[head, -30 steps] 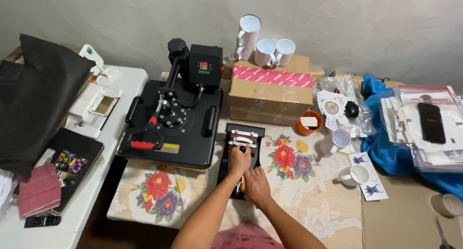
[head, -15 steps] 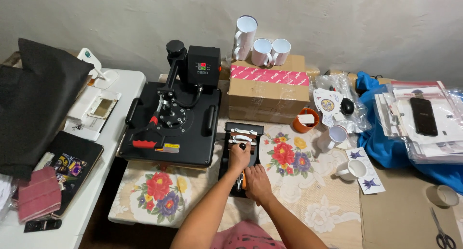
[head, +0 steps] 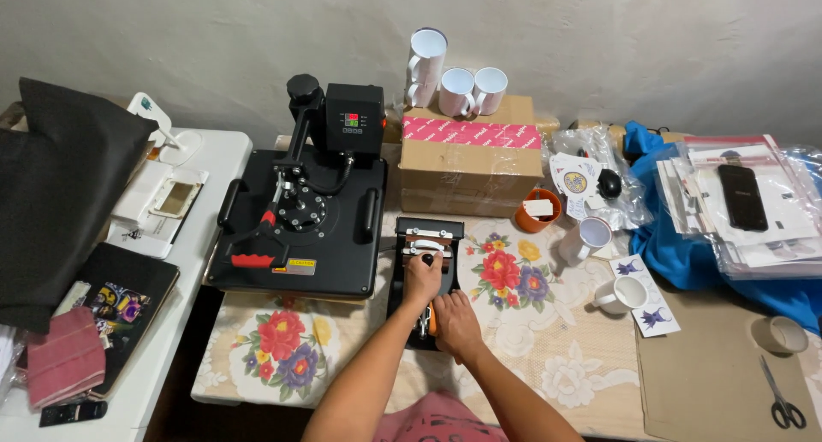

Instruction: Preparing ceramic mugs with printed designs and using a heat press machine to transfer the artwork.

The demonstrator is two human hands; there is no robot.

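Note:
A small black mug press (head: 425,237) with metal bars lies on the flowered tablecloth (head: 531,322) in front of me. My left hand (head: 423,279) rests on top of it, fingers curled around its black knob and lever. My right hand (head: 454,320) holds the near end of the press, where an orange handle part shows beside it. To the left stands a large black flat heat press (head: 300,215) with a control box and a red-tipped lever. Two white mugs (head: 621,294) stand on the cloth to the right.
A cardboard box (head: 467,164) with pink tape carries three white mugs (head: 458,87) at the back. An orange cup (head: 538,211), printed sheets in plastic (head: 736,202), blue cloth (head: 676,254), a tape roll (head: 779,333) and scissors (head: 781,395) lie right. A white side table (head: 163,322) holds dark items.
Both hands stay on the mug press, barely shifting. The head camera has drifted slightly, so the scene sits a little lower and more to the left.

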